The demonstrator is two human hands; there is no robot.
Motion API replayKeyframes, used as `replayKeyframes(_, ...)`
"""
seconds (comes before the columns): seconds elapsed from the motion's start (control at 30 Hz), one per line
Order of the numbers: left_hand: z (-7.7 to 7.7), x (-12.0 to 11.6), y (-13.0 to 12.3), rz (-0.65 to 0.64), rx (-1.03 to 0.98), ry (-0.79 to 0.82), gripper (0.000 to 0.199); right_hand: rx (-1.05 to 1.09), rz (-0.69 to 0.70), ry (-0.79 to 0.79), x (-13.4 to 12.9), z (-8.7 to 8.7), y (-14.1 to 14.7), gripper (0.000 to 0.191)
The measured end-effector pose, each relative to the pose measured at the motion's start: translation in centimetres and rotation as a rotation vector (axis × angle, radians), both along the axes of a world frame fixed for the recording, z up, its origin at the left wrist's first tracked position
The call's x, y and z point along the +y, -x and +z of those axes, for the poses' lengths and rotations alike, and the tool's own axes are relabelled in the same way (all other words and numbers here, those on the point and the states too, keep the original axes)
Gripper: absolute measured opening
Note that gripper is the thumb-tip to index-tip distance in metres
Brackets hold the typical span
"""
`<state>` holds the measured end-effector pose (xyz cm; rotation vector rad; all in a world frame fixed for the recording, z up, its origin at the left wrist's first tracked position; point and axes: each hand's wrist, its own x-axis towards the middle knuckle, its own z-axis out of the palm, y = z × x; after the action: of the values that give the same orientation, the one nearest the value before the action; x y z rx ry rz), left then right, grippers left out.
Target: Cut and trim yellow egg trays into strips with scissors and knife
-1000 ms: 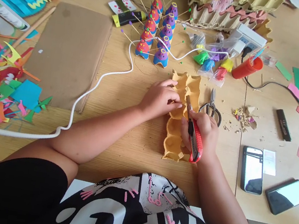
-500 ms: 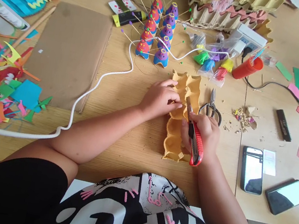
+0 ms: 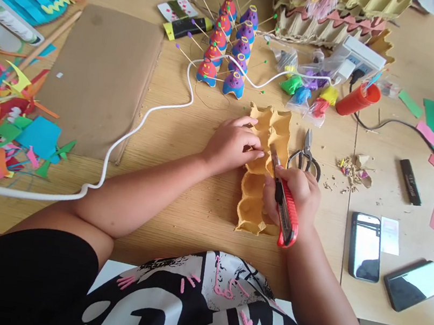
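Observation:
A yellow egg carton piece (image 3: 253, 185), two rows of cups wide, lies open side up on the table before me. My left hand (image 3: 232, 146) grips its left side, fingers curled over the upper cups. In my right hand (image 3: 297, 196) is a red utility knife (image 3: 288, 211), its blade pointing away from me. The blade tip rests at the ridge between the two rows, close to my left fingertips. Part of the carton's lower right is hidden by my right hand. Just right of the carton lie scissors (image 3: 306, 154) with black handles.
Painted egg-cup figures (image 3: 235, 82) with pin-like sticks stand behind the carton. A white cable (image 3: 146, 114) crosses the table and my left forearm. Cardboard (image 3: 99, 74) and paper scraps (image 3: 4, 136) lie left; phones (image 3: 366, 247), a red cup (image 3: 359, 98) and clay bags (image 3: 302, 95) right.
The utility knife's handle has swung slightly to the right and toward me with my right hand. My left hand and the carton stay practically in place.

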<state>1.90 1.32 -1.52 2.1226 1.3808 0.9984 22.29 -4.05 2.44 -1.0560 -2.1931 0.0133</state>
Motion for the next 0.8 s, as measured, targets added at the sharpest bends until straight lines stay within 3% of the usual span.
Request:
replayKeyframes(0.13, 0.1, 0.0, 0.0, -0.008, 0.002, 0.007, 0.008, 0.01, 0.033, -0.009, -0.1, 0.1, 0.1, 0.013)
replayKeyframes(0.33, 0.0, 0.0, 0.0, -0.005, 0.01, 0.005, 0.011, -0.004, -0.023, 0.002, 0.9, -1.0, 0.3, 0.013)
replayKeyframes(0.57, 0.0, 0.0, 0.0, -0.001, 0.022, 0.003, 0.008, -0.005, 0.039, -0.014, 0.1, 0.0, 0.0, 0.007)
replayKeyframes(0.8, 0.1, 0.0, 0.0, -0.003, 0.013, -0.002, 0.011, -0.014, -0.04, 0.035, 0.8, -0.9, 0.4, 0.011)
